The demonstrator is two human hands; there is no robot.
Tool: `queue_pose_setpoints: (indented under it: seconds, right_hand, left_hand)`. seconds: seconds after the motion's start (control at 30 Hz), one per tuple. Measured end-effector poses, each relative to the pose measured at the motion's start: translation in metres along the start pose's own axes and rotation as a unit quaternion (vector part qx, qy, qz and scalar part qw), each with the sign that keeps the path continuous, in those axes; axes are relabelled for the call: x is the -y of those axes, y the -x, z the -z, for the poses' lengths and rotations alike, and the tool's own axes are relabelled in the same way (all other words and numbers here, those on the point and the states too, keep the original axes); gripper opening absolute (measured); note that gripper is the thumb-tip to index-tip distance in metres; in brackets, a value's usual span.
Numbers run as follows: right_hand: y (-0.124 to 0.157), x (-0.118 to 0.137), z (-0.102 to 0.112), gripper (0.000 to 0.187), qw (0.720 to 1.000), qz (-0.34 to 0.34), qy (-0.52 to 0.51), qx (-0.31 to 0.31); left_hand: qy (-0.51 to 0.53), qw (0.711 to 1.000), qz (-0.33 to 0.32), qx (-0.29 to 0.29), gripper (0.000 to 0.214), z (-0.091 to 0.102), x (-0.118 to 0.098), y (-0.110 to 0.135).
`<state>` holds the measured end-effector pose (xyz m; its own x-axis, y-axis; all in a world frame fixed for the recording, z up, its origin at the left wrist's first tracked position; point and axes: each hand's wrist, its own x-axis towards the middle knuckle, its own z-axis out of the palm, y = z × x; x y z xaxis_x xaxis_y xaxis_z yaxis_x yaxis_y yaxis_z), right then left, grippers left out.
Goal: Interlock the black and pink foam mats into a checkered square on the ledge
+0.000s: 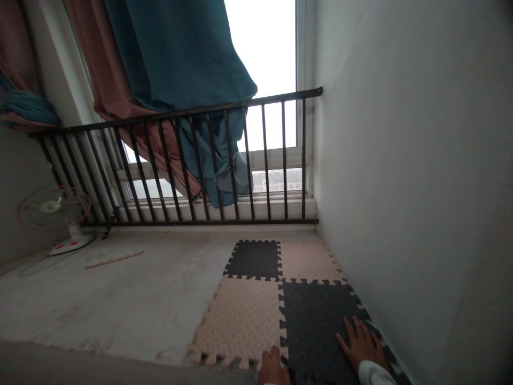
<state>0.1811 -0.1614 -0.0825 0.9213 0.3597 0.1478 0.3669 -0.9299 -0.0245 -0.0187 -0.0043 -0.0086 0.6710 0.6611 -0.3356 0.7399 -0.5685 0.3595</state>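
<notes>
We should press evenly, our right grip [363, 345] splayed on the square black textured foam tile [312, 323] beside the smooth grey-white wall [401, 187], though we cannot tell whether our left grip [274, 367] holds anything.

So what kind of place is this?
Probably somewhere indoors in a home, maybe an enclosed balcony or the window end of a room. There's a black metal railing before a big window, a teal curtain, and interlocking foam floor tiles.
</notes>
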Motion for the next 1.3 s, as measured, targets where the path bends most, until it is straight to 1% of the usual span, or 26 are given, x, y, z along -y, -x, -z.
queue_pose_setpoints:
  seconds: [0.17,0.3,0.4,0.5,0.57,0.67,0.77,0.87,0.93,1.03,1.13,1.3]
  right_hand:
    - [-0.001,0.0,0.001,0.062,1.0,-0.003,-0.003,0.019]
    - [0.001,0.003,0.013,0.063,0.999,-0.008,0.006,0.042]
    - [0.003,0.006,0.02,0.064,0.998,-0.014,0.023,0.063]
    - [0.003,0.005,0.019,0.064,0.998,-0.01,0.024,0.059]
    - [0.002,0.004,0.014,0.064,0.999,-0.006,0.019,0.045]
    - [0.0,0.001,0.005,0.062,1.0,-0.006,0.003,0.022]
    - [-0.003,-0.001,-0.003,0.061,1.0,-0.001,-0.005,0.007]
    - [-0.004,-0.003,-0.008,0.062,1.0,0.002,-0.009,0.009]
    - [-0.005,-0.005,-0.01,0.062,1.0,0.004,-0.017,0.01]
    - [-0.005,-0.006,-0.012,0.061,1.0,0.007,-0.03,0.002]
    - [-0.006,-0.005,-0.012,0.062,0.999,0.008,-0.034,0.003]
    - [-0.005,-0.002,-0.006,0.063,1.0,0.002,-0.022,0.02]
  left_hand:
    - [0.005,1.0,-0.001,-0.017,0.036,0.003,-0.003,0.004]
    - [0.012,0.999,0.001,-0.032,0.035,0.002,-0.004,0.005]
    - [-0.002,0.999,-0.005,-0.034,0.037,0.0,-0.005,0.005]
    - [-0.014,0.999,-0.007,-0.039,0.034,0.002,-0.006,0.006]
    - [-0.003,0.998,-0.012,-0.06,0.03,0.006,-0.006,0.008]
    - [0.051,0.991,-0.028,-0.118,0.029,0.015,-0.002,0.009]
    - [0.127,0.971,-0.039,-0.199,0.03,0.022,0.007,0.006]
    - [0.199,0.935,-0.046,-0.29,0.027,0.023,0.016,0.002]
    - [0.244,0.91,-0.042,-0.333,0.026,0.022,0.02,0.0]
    - [0.297,0.885,-0.022,-0.358,0.027,0.023,0.025,0.0]
    - [0.335,0.865,0.018,-0.372,0.029,0.029,0.03,0.002]
    - [0.41,0.815,0.079,-0.402,0.03,0.05,0.047,0.004]
